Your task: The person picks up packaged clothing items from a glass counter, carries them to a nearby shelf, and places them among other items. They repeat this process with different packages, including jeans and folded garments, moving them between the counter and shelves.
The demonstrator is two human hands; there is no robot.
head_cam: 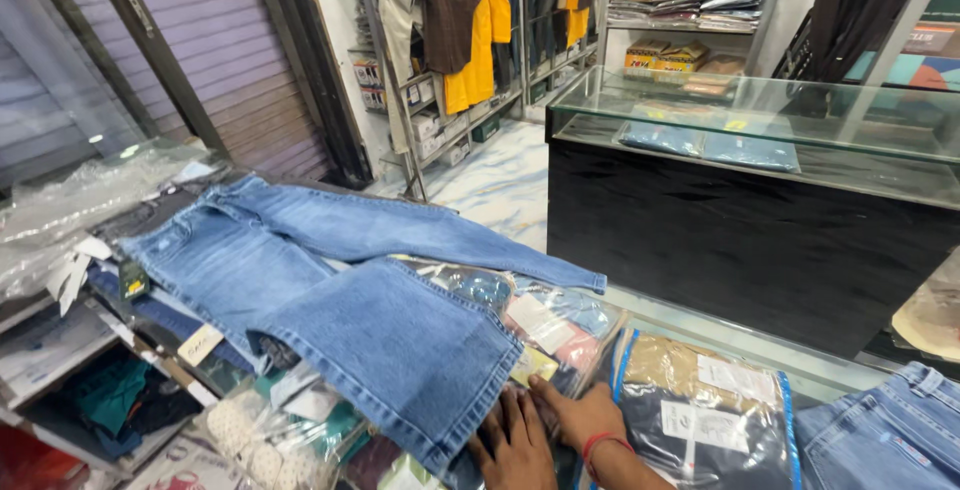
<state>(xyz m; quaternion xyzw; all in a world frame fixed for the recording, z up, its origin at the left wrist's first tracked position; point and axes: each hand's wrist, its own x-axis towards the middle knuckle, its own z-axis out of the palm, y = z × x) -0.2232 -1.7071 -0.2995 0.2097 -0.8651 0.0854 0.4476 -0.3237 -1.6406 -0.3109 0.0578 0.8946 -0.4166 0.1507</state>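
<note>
Both hands lie at the lower edge: left hand [515, 445] flat, fingers spread, grip apart, touching the hem of blue jeans [330, 280] spread across bagged garments [545, 335]; right hand [580, 415], red thread at its wrist, flat on the bags, grip apart, beside a packaged shirt [700, 415].

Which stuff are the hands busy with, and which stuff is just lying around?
In use:
- blue jeans, spread out flat
- left hand and right hand, by the jeans' leg end, on plastic-wrapped packets

Just lying about:
- packed clothes in a clear bag
- glass counter
- hanging shirts
- second pair of jeans
</note>
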